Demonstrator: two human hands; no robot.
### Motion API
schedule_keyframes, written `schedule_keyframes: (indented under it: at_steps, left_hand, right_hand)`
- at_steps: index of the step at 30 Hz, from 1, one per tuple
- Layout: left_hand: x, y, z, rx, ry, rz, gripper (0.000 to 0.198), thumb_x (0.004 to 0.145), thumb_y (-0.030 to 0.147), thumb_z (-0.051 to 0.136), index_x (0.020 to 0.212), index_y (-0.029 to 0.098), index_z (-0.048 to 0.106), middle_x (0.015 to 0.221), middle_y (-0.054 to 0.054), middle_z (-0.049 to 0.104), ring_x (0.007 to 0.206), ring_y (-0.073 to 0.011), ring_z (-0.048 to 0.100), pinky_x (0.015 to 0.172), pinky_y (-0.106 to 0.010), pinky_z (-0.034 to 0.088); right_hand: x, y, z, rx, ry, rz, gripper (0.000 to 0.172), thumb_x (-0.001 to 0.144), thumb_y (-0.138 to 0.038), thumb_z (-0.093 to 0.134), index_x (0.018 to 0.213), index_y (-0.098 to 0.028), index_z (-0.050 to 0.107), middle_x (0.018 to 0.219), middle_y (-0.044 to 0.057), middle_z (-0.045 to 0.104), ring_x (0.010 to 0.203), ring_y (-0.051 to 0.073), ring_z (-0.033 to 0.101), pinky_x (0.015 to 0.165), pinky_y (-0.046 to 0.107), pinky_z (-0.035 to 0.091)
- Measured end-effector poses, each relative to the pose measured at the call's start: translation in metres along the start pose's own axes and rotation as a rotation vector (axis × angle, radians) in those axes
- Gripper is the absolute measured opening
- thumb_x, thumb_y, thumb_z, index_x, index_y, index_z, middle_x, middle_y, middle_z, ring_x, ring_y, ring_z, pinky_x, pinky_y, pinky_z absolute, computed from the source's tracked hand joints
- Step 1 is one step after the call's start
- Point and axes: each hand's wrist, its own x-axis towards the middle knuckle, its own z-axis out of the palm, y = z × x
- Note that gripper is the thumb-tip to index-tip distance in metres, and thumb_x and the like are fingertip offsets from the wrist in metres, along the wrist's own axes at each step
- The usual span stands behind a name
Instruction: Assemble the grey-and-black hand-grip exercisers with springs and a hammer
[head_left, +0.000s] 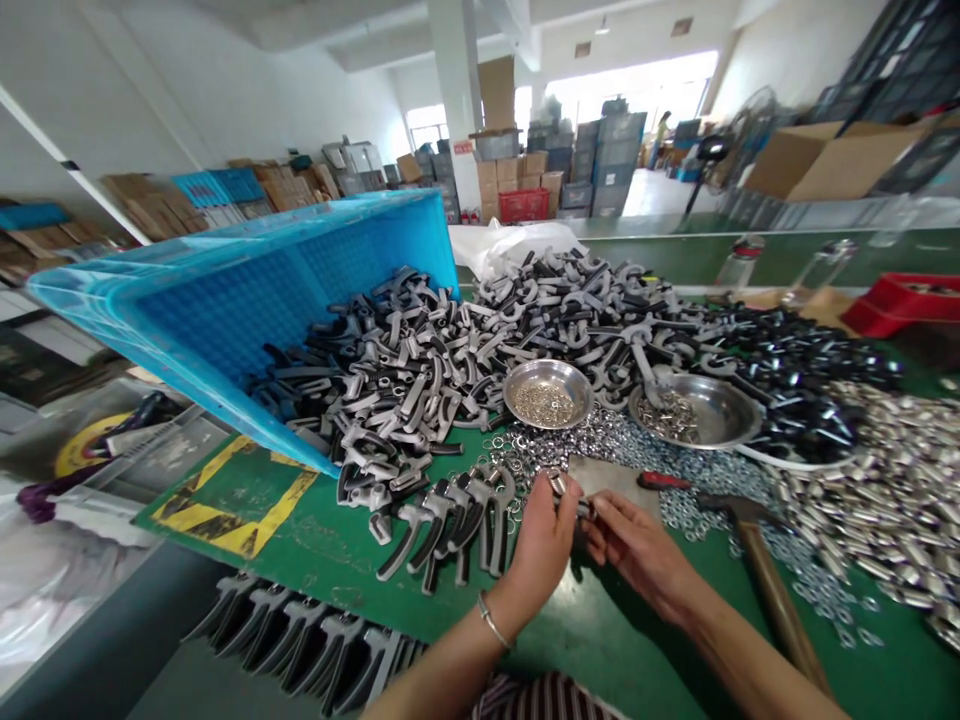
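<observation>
My left hand (546,540) and my right hand (634,540) meet over the green table (352,560), both pinching a small metal part (571,497) between their fingertips. A bracelet circles my left wrist. Just left of my left hand lies a row of grey and black handles (450,520). Behind my hands is a small metal plate (607,474) amid loose silver rings (622,440). A hammer with a wooden handle (772,590) lies to the right of my right hand.
A tipped blue crate (225,290) spills a big heap of grey handles (420,370). Two steel bowls (547,393) (694,412) hold small parts. Black parts (802,380) and silver tubes (892,490) lie at right. More handles (300,630) sit below the table edge.
</observation>
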Motion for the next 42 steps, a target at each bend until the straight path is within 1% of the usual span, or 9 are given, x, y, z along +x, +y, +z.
schedule_keyframes:
  at_steps: [5,12,18,20,24,30,34,38,42]
  left_hand:
    - [-0.007,0.002,0.010,0.058,0.002,-0.061,0.026,0.100,0.038,0.040,0.100,0.017,0.055,0.103,-0.013,0.062,0.100,-0.0227,0.057,0.096,-0.038,0.042]
    - [-0.014,0.026,0.012,-0.154,-0.082,-0.111,0.030,0.099,0.046,0.041,0.100,0.020,0.055,0.101,-0.009,0.065,0.097,-0.0200,0.061,0.092,-0.033,0.046]
    - [0.000,0.014,0.020,-0.126,-0.056,-0.217,0.043,0.089,0.062,0.052,0.091,0.020,0.058,0.091,-0.008,0.068,0.087,-0.0227,0.062,0.085,-0.035,0.048]
    - [0.008,0.010,0.025,-0.146,-0.053,-0.236,0.048,0.086,0.067,0.050,0.087,0.020,0.058,0.086,-0.007,0.067,0.083,-0.0220,0.061,0.083,-0.034,0.048]
    - [0.021,0.006,0.036,-0.203,-0.019,-0.287,0.052,0.082,0.071,0.053,0.082,0.020,0.058,0.081,-0.005,0.066,0.077,-0.0201,0.061,0.077,-0.031,0.048]
    - [0.019,0.002,0.056,-0.280,-0.114,-0.356,0.053,0.081,0.071,0.056,0.086,0.019,0.061,0.079,-0.005,0.067,0.072,-0.0187,0.062,0.068,-0.028,0.049]
    - [0.018,0.006,0.050,-0.271,-0.099,-0.357,0.053,0.079,0.071,0.060,0.082,0.019,0.062,0.077,-0.005,0.067,0.071,-0.0188,0.062,0.068,-0.028,0.050]
    - [0.020,0.016,0.039,-0.304,-0.020,-0.377,0.049,0.084,0.067,0.057,0.083,0.018,0.060,0.081,-0.005,0.067,0.070,-0.0168,0.061,0.069,-0.027,0.050]
    - [0.020,0.018,0.044,-0.351,-0.074,-0.367,0.045,0.089,0.062,0.054,0.089,0.017,0.060,0.086,-0.004,0.067,0.071,-0.0155,0.060,0.071,-0.027,0.049]
  right_hand:
    - [-0.011,-0.004,-0.005,-0.278,0.018,-0.116,0.030,0.082,-0.050,0.073,0.085,-0.022,0.063,0.073,0.001,0.063,0.063,0.017,0.059,0.062,0.032,0.048]
    - [-0.024,-0.009,-0.021,-1.066,0.069,-0.682,0.022,0.091,-0.038,0.062,0.110,-0.032,0.070,0.099,0.010,0.073,0.091,0.030,0.065,0.083,0.045,0.049]
    - [-0.021,-0.025,-0.056,-1.365,-0.036,-0.607,0.034,0.095,-0.037,0.054,0.127,-0.031,0.064,0.103,0.011,0.072,0.090,0.029,0.066,0.080,0.042,0.052]
    - [-0.019,-0.054,-0.092,-1.421,0.085,-0.539,0.030,0.094,-0.037,0.056,0.122,-0.031,0.064,0.109,0.008,0.071,0.097,0.027,0.065,0.087,0.040,0.051]
    - [0.002,-0.127,-0.184,-1.501,0.814,-0.360,0.027,0.094,-0.031,0.046,0.112,-0.016,0.059,0.103,0.018,0.069,0.094,0.031,0.065,0.086,0.045,0.048]
    - [0.059,-0.165,-0.250,-1.504,1.051,-0.172,0.030,0.087,-0.036,0.057,0.104,-0.011,0.059,0.098,0.025,0.070,0.089,0.036,0.067,0.074,0.044,0.047]
    - [0.049,-0.168,-0.252,-1.462,1.109,-0.189,0.028,0.089,-0.034,0.054,0.102,-0.011,0.061,0.091,0.020,0.072,0.086,0.032,0.069,0.073,0.040,0.049]
    - [-0.012,-0.148,-0.223,-1.429,1.126,-0.276,0.035,0.091,-0.037,0.051,0.115,-0.013,0.058,0.104,0.019,0.071,0.093,0.032,0.068,0.081,0.042,0.049]
    - [-0.066,-0.092,-0.153,-1.259,0.601,-0.402,0.037,0.089,-0.051,0.059,0.115,-0.024,0.061,0.105,0.009,0.072,0.087,0.027,0.070,0.080,0.040,0.053]
